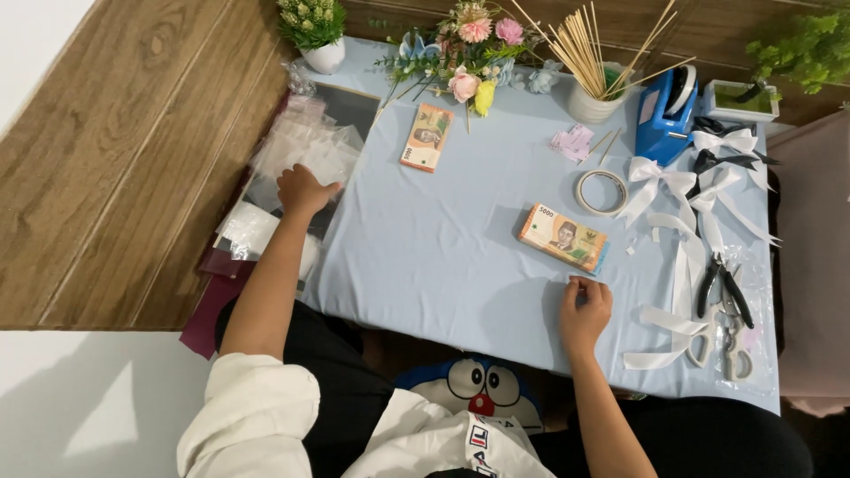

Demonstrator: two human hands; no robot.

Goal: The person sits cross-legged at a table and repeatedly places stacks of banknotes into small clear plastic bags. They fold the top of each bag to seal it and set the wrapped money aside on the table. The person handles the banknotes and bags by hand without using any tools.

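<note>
Reaching off the 9 o'clock edge of the table (443,257), the left hand (301,190) lies loosely curled on the pile of clear plastic sleeves (305,146), nothing gripped yet. I'd peel one sleeve off the top with the fingertips, not grab a bunch. The right hand (584,310) rests half-closed on the cloth, empty as far as I can tell, just at 6 o'clock of the banknote stack (564,237).

A loose pile of clear plastic sleeves (301,150) lies off the left edge of the blue-clothed bench (443,257) with the left hand (304,189) resting on it, while a flat banded stack of orange banknotes (563,237) lies on that bench just above the right hand (583,310).
</note>
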